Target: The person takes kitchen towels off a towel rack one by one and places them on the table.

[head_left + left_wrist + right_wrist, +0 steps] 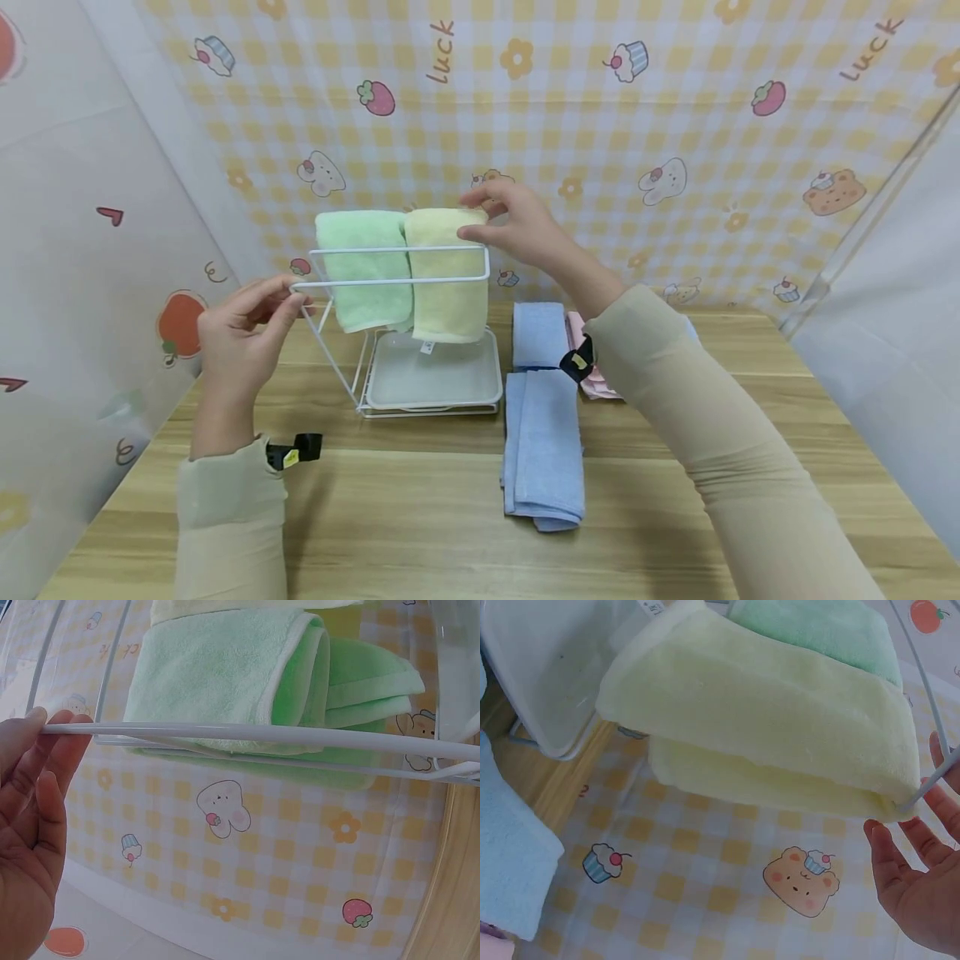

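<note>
Two folded towels, one mint green (367, 271) and one pale yellow (450, 275), hang side by side over the upper bars of a white wire rack (390, 282). My left hand (243, 333) pinches the rack's near left upper corner between thumb and fingers. At the yellow towel's top right corner is my right hand (517, 221), its thumb on the front side and its spread fingers at the back. In the right wrist view, these fingers (930, 844) lie loosely around the rack's bar end, with fingertips right at the towel's edge.
A white tray (435, 379) sits in the rack's base, below the towels. To the right on the wooden table (390, 517) lie folded blue towels (551, 450) and a pink cloth (596, 385), partly behind my right sleeve. A patterned curtain (570, 133) hangs behind.
</note>
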